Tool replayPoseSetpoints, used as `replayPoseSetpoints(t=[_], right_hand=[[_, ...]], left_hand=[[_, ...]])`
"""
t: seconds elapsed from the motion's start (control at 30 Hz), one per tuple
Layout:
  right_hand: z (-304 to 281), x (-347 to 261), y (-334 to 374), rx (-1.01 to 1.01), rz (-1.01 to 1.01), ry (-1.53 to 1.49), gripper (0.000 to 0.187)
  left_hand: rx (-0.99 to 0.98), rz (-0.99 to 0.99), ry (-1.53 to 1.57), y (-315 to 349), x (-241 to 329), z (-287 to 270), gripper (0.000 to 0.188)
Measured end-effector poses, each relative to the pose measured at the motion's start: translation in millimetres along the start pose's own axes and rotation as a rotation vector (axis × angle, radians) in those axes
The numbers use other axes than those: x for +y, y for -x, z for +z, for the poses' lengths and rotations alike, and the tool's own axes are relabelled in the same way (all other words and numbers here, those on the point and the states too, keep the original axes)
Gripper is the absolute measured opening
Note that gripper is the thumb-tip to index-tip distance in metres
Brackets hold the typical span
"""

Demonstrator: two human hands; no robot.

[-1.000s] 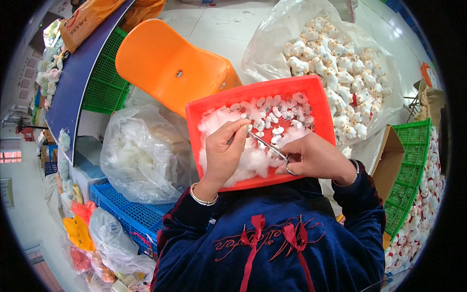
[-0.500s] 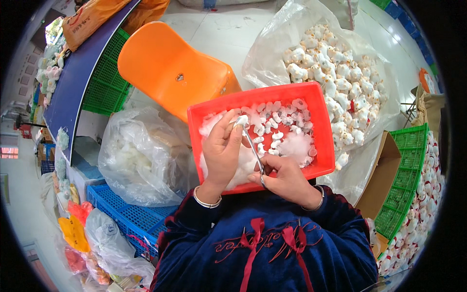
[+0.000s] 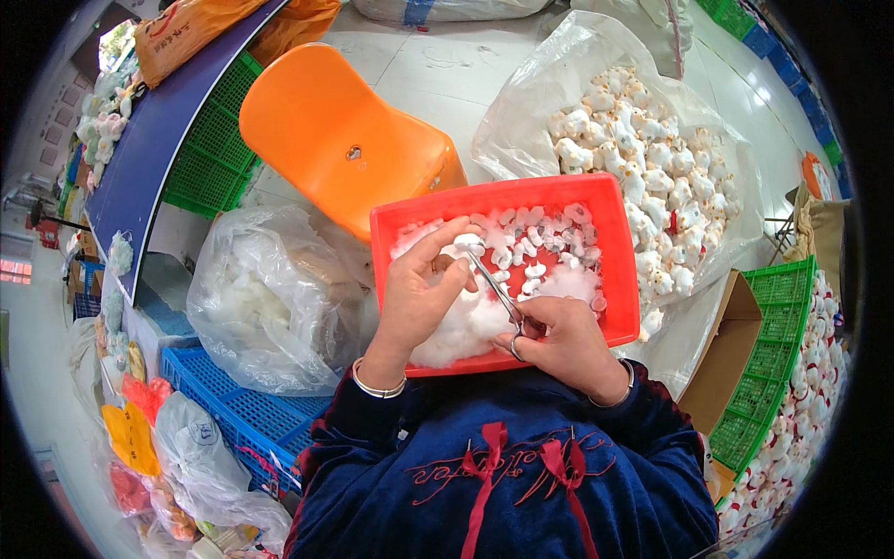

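My right hand (image 3: 568, 340) grips scissor-handled metal forceps (image 3: 494, 287), fingers at the loops. A small white plush piece (image 3: 469, 244) sits at the forceps' tip. Around that piece is my left hand (image 3: 419, 289), its thumb and index finger apart; the index fingertip lies close beside the piece, and whether it touches cannot be told. Both hands are over a red plastic tray (image 3: 625, 270). Inside the tray are loose white stuffing (image 3: 461, 326), a second tuft of stuffing (image 3: 568, 282) and several small white pieces (image 3: 534, 271).
An orange chair (image 3: 326, 140) stands beyond the tray. At the far right, a clear plastic bag (image 3: 521, 121) holds many white plush toys (image 3: 684, 186). A bag of stuffing (image 3: 270, 289) and a blue crate (image 3: 242, 410) are at left; a cardboard box (image 3: 722, 359) and green crate (image 3: 768, 354) at right.
My left thumb and index finger have parted from their pinch around the white piece, which now shows more fully at the forceps' tip. My right hand and the forceps have shifted slightly right.
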State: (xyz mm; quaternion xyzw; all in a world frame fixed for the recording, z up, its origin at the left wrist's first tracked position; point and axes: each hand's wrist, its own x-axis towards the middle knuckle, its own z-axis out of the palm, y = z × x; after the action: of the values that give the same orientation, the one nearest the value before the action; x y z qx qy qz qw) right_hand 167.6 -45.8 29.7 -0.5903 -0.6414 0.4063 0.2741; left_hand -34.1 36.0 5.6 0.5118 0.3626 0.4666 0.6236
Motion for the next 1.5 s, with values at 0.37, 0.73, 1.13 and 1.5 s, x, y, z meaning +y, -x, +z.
replayPoseSetpoints(t=[0.37, 0.73, 1.13, 1.5], right_hand=[[5, -1, 0, -0.047, 0.042, -0.152, 0.026], [-12, 10, -4, 0.02, -0.063, 0.2, 0.044], [-7, 8, -12, 0.133, -0.144, 0.358, 0.051], [-16, 0, -9, -0.021, 0.005, 0.133, 0.028]], left_hand=[[0.106, 0.036, -0.113, 5, -20, 19, 0.016], [0.102, -0.016, 0.06, -7, -25, 6, 0.016], [0.225, 0.066, 0.002, -4, -28, 12, 0.015], [0.23, 0.122, -0.202, -1, -35, 11, 0.01]])
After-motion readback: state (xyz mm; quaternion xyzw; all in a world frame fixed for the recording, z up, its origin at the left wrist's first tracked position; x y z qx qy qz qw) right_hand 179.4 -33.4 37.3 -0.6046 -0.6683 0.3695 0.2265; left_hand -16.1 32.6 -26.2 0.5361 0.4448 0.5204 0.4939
